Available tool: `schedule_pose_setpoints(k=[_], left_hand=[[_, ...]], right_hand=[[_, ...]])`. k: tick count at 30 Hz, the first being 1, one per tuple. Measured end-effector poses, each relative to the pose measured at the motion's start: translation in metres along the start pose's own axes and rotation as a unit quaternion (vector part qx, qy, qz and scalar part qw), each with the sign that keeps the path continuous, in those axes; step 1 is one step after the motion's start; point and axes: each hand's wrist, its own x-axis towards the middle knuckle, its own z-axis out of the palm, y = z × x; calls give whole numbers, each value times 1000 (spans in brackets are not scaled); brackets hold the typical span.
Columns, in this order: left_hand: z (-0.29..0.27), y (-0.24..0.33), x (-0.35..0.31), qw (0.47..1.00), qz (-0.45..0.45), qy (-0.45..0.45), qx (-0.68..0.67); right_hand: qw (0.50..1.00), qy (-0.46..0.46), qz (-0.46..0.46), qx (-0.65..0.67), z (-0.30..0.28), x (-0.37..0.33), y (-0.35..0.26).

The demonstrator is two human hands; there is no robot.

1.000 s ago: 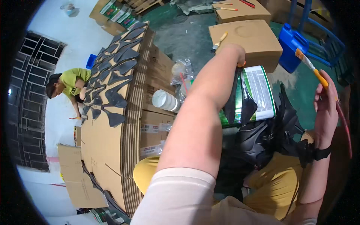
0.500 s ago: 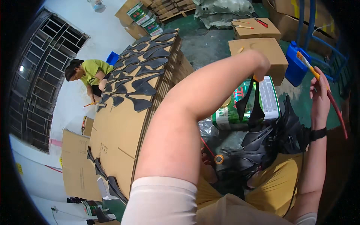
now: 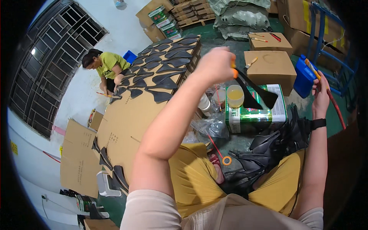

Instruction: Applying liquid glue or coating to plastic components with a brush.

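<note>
My left hand (image 3: 215,66) is raised over the floor between the cardboard-topped stack and the green tin, its fingers closed. From them hangs a flat black piece (image 3: 264,95) with two flared ends; orange covers show at the fingertips. Behind it, a clear cup (image 3: 235,96) of yellowish liquid stands on the green tin (image 3: 276,115). At the right my right hand (image 3: 321,96) grips a paintbrush (image 3: 315,72), bristles up, with a yellow and red handle. More black pieces (image 3: 264,147) lie heaped by my knees.
Rows of similar black pieces (image 3: 174,63) cover the far part of the cardboard surface (image 3: 122,119). Beside it crouches another person (image 3: 109,67) holding a brush. Cardboard boxes (image 3: 268,69), a blue jug (image 3: 303,78), a blue trolley (image 3: 326,34) and a tape roll (image 3: 227,160) stand or lie around.
My left hand has moved left and up with the black piece, uncovering the cup on the tin. The view has shifted; my right hand still holds the brush.
</note>
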Motion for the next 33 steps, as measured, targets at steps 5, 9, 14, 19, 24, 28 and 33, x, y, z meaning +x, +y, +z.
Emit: schedule_pose_setpoints(k=[5, 9, 14, 19, 24, 28, 33], left_hand=[[-22, -76, -68, 935, -250, 106, -228], [-5, -147, -145, 721, -353, 288, -522], [27, -171, -200, 432, -411, 422, -683], [71, -183, -231, 265, -392, 539, -697], [90, -166, -206, 158, -428, 613, -646], [102, -167, -197, 103, -458, 643, -605], [111, -163, -184, 64, -461, 656, -594]], right_hand=[[1000, -11, 4, 18, 2, 0, 2], [1000, -9, 16, 24, 11, -4, 7], [1000, 0, 22, -1, 13, -4, 12], [999, -22, 45, 3, 34, -18, 27], [999, -26, 45, -14, 40, -22, 28], [998, -34, 50, -24, 45, -29, 28], [997, -30, 59, -32, 43, -29, 27]])
